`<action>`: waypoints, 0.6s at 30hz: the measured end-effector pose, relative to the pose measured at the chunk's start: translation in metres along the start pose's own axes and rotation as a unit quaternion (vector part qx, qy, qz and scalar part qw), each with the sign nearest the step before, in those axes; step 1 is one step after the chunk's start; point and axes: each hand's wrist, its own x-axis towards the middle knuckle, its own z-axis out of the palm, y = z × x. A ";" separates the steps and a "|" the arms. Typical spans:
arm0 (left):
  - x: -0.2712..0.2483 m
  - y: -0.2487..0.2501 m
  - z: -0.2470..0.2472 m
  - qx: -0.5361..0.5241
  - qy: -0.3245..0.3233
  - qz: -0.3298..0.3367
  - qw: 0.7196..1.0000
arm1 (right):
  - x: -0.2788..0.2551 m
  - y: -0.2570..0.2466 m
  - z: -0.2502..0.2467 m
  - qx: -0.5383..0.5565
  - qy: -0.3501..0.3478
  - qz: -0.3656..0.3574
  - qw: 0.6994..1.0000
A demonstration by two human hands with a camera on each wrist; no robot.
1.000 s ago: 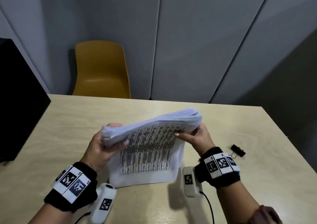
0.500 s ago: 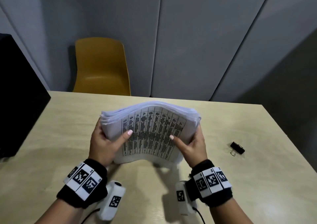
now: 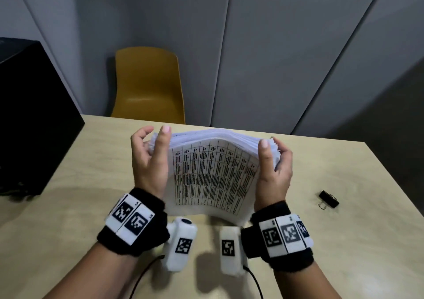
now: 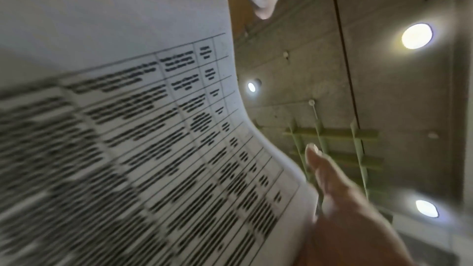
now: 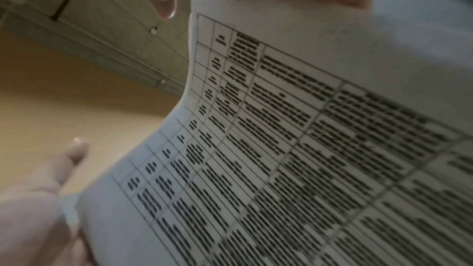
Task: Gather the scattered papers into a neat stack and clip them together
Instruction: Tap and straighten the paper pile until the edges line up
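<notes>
A thick stack of white papers (image 3: 213, 172) with a printed table on its front sheet stands nearly upright over the table, its top bowed. My left hand (image 3: 149, 161) holds its left edge, thumb up along the front and fingers curled behind. On the opposite edge my right hand (image 3: 273, 168) grips it the same way. The left wrist view shows the bent sheet (image 4: 128, 128) beside my thumb (image 4: 330, 175). The right wrist view shows the sheet (image 5: 281, 149) and a thumb (image 5: 64, 159). A black binder clip (image 3: 329, 199) lies on the table right of my right wrist.
The light wooden table (image 3: 68, 207) carries a large black box (image 3: 29, 115) at its left end. A yellow chair (image 3: 146, 85) stands behind the far edge against grey wall panels. The table's right edge runs just past the clip.
The stack has swung from lying tilted to standing nearly upright. Both hands slid to its side edges, thumbs now pointing up. The clip has not moved.
</notes>
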 end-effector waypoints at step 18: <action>0.017 -0.009 0.018 -0.028 0.064 -0.082 0.994 | 0.020 0.000 0.018 0.056 0.082 0.110 0.989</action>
